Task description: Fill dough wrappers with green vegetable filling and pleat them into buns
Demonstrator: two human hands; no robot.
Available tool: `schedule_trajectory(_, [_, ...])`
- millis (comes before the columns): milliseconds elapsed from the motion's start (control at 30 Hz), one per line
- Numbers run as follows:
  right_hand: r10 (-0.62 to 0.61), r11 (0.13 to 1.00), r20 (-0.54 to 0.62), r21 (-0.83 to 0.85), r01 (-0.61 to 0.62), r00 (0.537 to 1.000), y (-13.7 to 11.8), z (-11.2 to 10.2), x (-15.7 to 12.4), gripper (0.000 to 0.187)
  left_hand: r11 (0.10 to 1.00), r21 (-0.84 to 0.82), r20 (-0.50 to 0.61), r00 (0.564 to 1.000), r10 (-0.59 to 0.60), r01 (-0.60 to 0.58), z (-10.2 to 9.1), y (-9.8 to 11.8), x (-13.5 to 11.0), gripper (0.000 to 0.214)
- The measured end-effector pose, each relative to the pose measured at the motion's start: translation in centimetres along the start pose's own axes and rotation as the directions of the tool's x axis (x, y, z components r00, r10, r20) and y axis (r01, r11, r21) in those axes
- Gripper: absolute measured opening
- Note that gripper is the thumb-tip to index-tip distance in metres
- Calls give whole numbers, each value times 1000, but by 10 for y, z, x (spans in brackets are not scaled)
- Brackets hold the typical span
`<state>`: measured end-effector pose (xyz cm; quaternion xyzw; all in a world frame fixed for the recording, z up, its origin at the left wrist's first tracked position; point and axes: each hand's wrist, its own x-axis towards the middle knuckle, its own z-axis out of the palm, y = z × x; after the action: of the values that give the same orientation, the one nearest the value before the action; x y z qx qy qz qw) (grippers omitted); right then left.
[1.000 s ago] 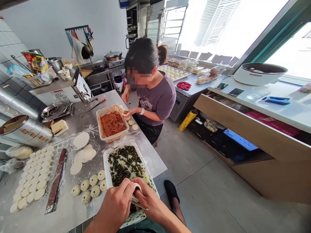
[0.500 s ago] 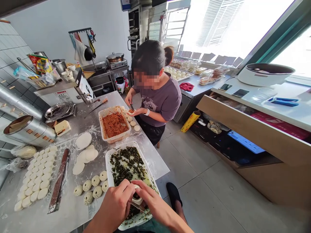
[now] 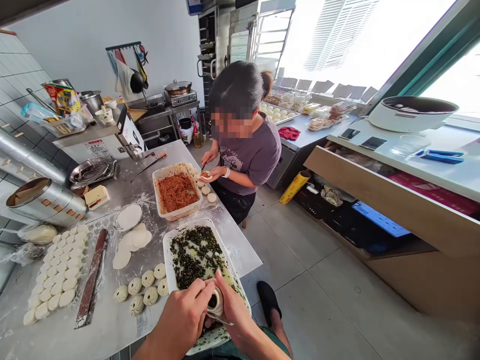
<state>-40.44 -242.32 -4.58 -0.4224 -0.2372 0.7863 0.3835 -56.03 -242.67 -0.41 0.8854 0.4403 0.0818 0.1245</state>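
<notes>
My left hand (image 3: 184, 316) and my right hand (image 3: 235, 310) close together around a half-pleated bun (image 3: 216, 300) with dark green filling showing at its top. They hover over the near end of a white tray of green filling (image 3: 167, 250). A thin metal tool (image 3: 219, 318) sticks out under my right fingers. Several finished pleated buns (image 3: 144, 287) lie on the steel table (image 3: 108, 325) just left of the tray. Round flat wrappers (image 3: 131, 242) rest farther back.
Across the table a person in a purple shirt (image 3: 251, 152) fills a wrapper beside a tray of red filling (image 3: 176, 192). Rows of dough pieces (image 3: 56, 272) and a rolling pin (image 3: 90, 280) lie at left. A counter (image 3: 412, 165) runs along the right, tiled floor between.
My hands have turned the bun and drawn its opening tighter, shifting slightly right. The person opposite has leaned a little and keeps working a wrapper.
</notes>
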Motion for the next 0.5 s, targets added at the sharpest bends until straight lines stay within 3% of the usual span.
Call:
schedule_trajectory(100, [31, 992, 46, 125, -36, 998, -1, 1, -1, 57, 1000, -7, -42, 999, -22, 22, -2, -1, 0, 32])
schedule_trajectory(200, [31, 984, -33, 175, -25, 999, -3, 2, -3, 52, 1000, -6, -47, 999, -18, 18, -3, 0, 0, 35])
schedule_trajectory(300, [31, 990, -41, 135, -25, 999, -5, 3, -4, 55, 1000, -3, -12, 1000, 5, -5, -2, 0, -1, 40])
schedule_trajectory(433, [41, 994, 18, 103, -43, 999, -5, 3, -5, 53, 1000, -15, -56, 998, -8, 7, -1, 0, -4, 29])
schedule_trajectory(500, [42, 994, -30, 105, -39, 999, -6, 4, -5, 54, 1000, -7, -56, 998, -11, 10, -2, 1, -3, 34])
